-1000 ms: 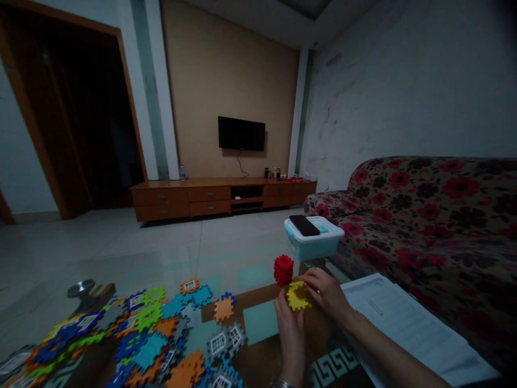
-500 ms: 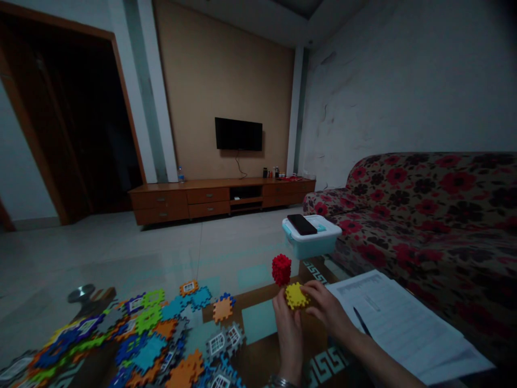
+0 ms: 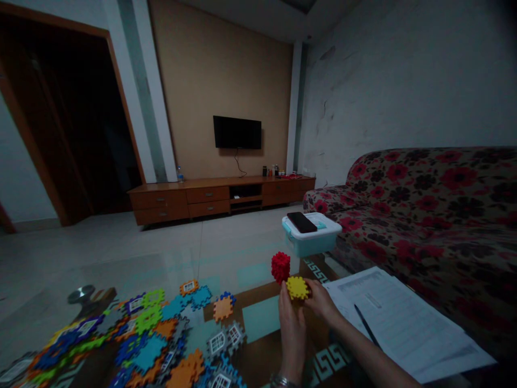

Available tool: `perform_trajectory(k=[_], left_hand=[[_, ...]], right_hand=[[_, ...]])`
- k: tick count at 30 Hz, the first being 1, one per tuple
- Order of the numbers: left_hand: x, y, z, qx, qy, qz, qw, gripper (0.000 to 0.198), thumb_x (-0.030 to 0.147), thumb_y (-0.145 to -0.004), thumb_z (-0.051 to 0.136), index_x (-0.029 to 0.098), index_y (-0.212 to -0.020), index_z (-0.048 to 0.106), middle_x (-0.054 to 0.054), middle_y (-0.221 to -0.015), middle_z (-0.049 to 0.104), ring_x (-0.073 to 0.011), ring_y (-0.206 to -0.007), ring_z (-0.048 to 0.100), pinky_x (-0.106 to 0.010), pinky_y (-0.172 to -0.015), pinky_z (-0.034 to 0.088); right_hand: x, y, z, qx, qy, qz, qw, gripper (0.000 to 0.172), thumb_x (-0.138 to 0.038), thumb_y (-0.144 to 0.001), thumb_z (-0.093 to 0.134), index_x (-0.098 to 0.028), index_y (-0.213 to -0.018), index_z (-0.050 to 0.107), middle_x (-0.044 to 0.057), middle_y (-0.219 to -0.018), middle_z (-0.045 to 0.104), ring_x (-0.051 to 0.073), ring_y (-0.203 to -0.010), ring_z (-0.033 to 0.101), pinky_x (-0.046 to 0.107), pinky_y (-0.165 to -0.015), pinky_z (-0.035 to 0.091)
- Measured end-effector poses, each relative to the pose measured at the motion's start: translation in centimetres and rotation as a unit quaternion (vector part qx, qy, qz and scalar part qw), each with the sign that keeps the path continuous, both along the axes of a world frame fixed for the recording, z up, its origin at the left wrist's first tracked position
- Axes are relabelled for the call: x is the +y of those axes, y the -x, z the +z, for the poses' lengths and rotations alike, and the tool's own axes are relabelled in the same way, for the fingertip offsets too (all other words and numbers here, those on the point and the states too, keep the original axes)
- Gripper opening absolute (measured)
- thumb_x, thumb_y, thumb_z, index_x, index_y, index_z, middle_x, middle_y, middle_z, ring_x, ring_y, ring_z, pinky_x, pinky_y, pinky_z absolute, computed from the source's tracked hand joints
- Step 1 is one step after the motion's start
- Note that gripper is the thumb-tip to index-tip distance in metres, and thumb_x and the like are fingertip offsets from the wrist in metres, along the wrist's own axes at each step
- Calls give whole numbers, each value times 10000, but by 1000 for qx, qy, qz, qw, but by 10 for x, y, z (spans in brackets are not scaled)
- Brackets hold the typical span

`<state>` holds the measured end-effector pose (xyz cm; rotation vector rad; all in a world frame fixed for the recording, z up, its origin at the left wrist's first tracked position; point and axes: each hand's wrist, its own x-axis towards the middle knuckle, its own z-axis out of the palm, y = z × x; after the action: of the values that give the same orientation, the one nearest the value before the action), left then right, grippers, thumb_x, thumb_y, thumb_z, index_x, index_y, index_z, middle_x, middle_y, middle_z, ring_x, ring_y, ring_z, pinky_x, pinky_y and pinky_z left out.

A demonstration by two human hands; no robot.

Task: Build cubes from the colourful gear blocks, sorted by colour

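Note:
Both my hands hold a yellow toothed-tile cube (image 3: 298, 287) above the glass table (image 3: 258, 318). My left hand (image 3: 291, 328) grips it from below and the left. My right hand (image 3: 321, 303) closes on its right side. Just behind the yellow cube, a finished red cube (image 3: 280, 267) stands on the table, apart from my fingers. A wide heap of loose interlocking tiles (image 3: 137, 337) in blue, green, orange, grey and yellow covers the table to the left of my hands.
Printed papers (image 3: 404, 318) with a dark pen (image 3: 365, 325) lie at the right. A teal box (image 3: 312, 234) with a black phone (image 3: 301, 221) on its lid stands behind. A flowered sofa (image 3: 436, 210) fills the right side; a round metal fitting (image 3: 81, 294) sits at the table's left.
The yellow cube has gone from showing an open face to a closed one, and my hands have drawn in closer around it. The view has shifted slightly.

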<state>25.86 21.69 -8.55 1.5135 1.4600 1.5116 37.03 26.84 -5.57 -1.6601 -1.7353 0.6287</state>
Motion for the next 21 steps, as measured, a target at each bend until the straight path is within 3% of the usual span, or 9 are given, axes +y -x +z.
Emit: perform_trajectory(k=[5,8,15,21], left_hand=[[-10,5,18,22,28,-52,998,713,63,-749,383,71,-1451,254,-181,-1522,334,-197,-1420,306,-353,-1197,236],[-14,6,26,13,45,-65,997,743,61,-732,405,43,-1455,236,-177,-1534,318,-187,-1436,275,-311,-1199,217],[-16,7,28,9,34,-84,996,776,48,-697,438,68,-1451,255,-163,-1550,292,-181,-1426,288,-325,-1205,205],[-14,9,27,6,31,-66,997,768,55,-707,442,95,-1450,256,-150,-1560,282,-187,-1445,263,-332,-1209,216]], right_hand=[[7,2,3,7,30,11,999,569,-46,-518,678,-120,-1082,655,133,-1104,697,296,-1017,655,354,-887,514],[11,1,6,16,51,27,998,622,-25,-477,702,-130,-1087,644,108,-1085,710,276,-969,674,336,-835,538],[17,-7,9,33,70,64,995,665,-52,-443,761,-161,-1088,641,68,-1029,719,275,-972,665,385,-842,548],[22,-13,4,17,66,75,995,896,-52,-367,795,-161,-1230,580,119,-1214,630,311,-1100,600,446,-955,488]])
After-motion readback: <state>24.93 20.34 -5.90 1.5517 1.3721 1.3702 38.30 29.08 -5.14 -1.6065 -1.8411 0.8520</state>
